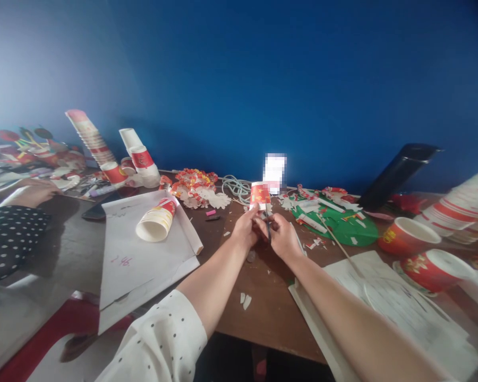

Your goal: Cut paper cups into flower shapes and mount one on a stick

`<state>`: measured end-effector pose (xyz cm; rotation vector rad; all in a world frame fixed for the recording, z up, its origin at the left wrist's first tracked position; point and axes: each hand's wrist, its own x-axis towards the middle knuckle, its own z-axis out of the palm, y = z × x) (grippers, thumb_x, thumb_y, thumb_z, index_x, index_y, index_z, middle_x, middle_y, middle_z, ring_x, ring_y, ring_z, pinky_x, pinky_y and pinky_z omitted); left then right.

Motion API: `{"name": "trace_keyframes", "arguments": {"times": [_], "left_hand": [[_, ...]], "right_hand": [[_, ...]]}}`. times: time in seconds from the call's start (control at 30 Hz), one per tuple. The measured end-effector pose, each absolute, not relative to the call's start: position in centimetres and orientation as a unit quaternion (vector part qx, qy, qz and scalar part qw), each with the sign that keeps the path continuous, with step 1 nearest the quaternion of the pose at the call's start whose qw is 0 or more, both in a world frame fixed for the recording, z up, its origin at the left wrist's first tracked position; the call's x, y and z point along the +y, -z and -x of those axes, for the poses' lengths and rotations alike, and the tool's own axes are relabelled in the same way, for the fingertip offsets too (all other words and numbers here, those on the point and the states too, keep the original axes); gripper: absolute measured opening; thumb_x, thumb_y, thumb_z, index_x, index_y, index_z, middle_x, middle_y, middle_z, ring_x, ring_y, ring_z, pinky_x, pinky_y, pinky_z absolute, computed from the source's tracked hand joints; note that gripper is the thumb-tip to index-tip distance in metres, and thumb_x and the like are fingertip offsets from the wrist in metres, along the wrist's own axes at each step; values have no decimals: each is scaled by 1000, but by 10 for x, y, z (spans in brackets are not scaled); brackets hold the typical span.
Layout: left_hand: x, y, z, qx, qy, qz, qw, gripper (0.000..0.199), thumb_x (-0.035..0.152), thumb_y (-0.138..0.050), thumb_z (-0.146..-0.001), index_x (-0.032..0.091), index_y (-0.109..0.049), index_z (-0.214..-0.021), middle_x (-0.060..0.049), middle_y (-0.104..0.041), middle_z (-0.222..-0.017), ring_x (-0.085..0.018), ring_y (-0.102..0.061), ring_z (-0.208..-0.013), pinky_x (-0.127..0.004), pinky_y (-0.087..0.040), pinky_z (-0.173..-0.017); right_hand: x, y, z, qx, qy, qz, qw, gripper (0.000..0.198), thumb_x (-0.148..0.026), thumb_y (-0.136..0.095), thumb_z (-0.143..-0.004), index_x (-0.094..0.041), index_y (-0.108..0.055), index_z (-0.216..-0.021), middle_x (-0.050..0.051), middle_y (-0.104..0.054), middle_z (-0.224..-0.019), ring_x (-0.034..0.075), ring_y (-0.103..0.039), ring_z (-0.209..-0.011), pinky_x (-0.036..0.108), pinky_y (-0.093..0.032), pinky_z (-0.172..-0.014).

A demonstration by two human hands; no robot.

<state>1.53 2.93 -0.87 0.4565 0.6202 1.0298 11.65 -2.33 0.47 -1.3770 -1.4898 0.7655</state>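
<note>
Near the middle of the table, my left hand [245, 229] is closed around the lower part of a red paper cup [258, 194] with a printed pattern. Close beside it, my right hand [282, 237] grips a thin dark tool that looks like scissors [268, 229], its upper end against the right side of the cup. The fingers of both hands almost meet, and they partly hide the tool and the cup's lower end. Small white paper scraps [246, 301] lie on the brown table below my wrists.
To the left, nested paper cups [156, 220] lie on a white folder [143, 276]; a tall cup stack [91, 138] leans behind. Cut red-and-white paper pieces [197, 188] and a green sheet [356, 231] lie farther back. Cups [408, 236] stand right. Another person's hand [34, 192] is far left.
</note>
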Motion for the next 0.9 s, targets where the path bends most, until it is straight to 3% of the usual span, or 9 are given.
{"name": "trace_keyframes", "arguments": {"times": [0.9], "left_hand": [[25, 1, -21, 303, -524, -123, 787, 31, 27, -57, -86, 14, -49, -59, 4, -44, -42, -5, -37, -31, -18, -28, -34]], "right_hand": [[-11, 4, -123, -610, -298, 544, 492, 32, -52, -65, -74, -21, -56, -79, 0, -62, -57, 16, -56, -48, 24, -40, -45]]}}
